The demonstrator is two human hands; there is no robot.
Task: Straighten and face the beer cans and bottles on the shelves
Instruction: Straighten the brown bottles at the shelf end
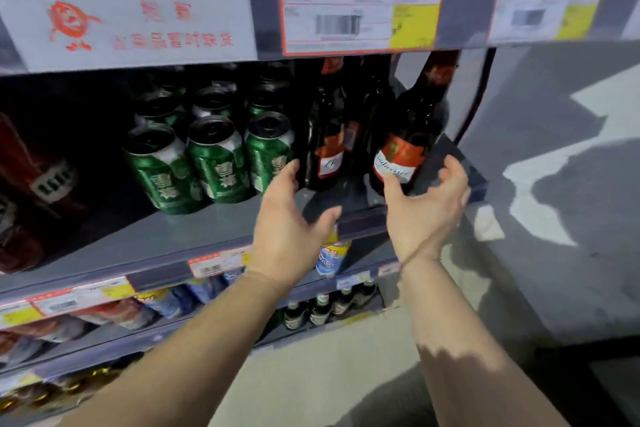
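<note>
Several green beer cans [214, 156] stand in rows on the grey shelf [194, 232]. To their right stand dark bottles with red-and-white labels: one [327, 135] set further back, another [412, 128] at the shelf's right end with its label facing out. My left hand [289, 215] hovers open in front of the shelf, fingertips near the rightmost can and the left bottle. My right hand [427, 204] is open with loosely curved fingers around the base of the right bottle, thumb tip at its label; a firm hold does not show.
Price tags [360, 9] line the shelf edge above, and a white sign [131, 21] hangs at left. Red packs [31, 191] fill the shelf's left end. Lower shelves hold blue cans [330, 256] and small bottles [320, 308]. Grey floor [554, 184] lies right.
</note>
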